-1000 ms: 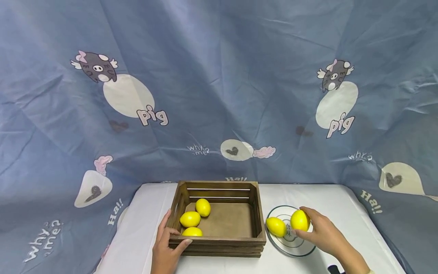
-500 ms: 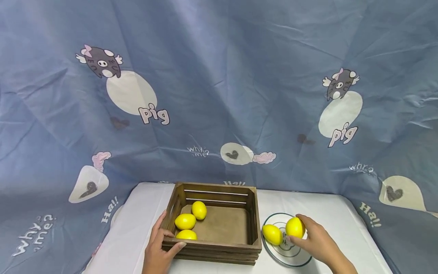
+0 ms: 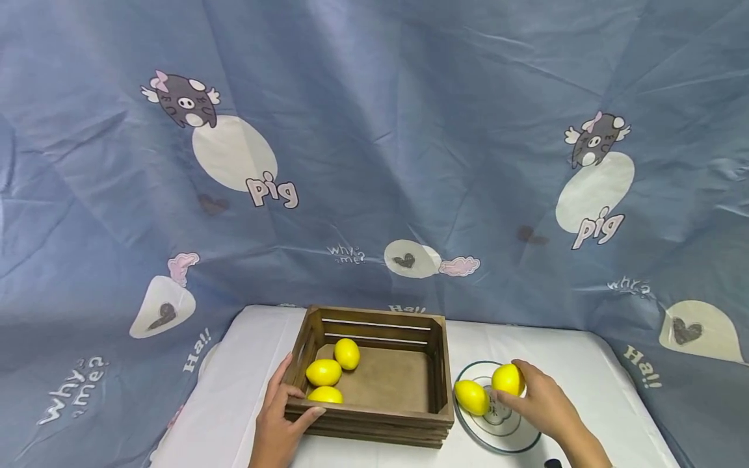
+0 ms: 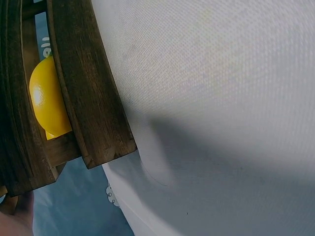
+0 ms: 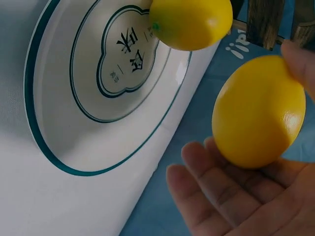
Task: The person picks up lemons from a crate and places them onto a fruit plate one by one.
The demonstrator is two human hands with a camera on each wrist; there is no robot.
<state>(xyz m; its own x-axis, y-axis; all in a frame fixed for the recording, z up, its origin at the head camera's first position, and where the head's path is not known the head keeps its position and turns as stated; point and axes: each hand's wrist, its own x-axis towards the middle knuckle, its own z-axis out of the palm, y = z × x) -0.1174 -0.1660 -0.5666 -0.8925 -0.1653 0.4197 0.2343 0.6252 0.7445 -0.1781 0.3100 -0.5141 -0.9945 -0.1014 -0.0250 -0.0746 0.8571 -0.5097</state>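
Blue pig-print cloth (image 3: 374,156) hangs behind a white-covered table (image 3: 603,390)

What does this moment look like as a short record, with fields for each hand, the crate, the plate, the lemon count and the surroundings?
Left hand: grips the front-left corner of the wooden crate
Right hand: holds one lemon, clear of the plate in the right wrist view
Crate contents: three lemons, toward its left side
Plate contents: one lemon
Lemon count: five
Surface: white cover
Backdrop: blue cloth with printed pigs
Unclear: dark object, cut off at the bottom edge
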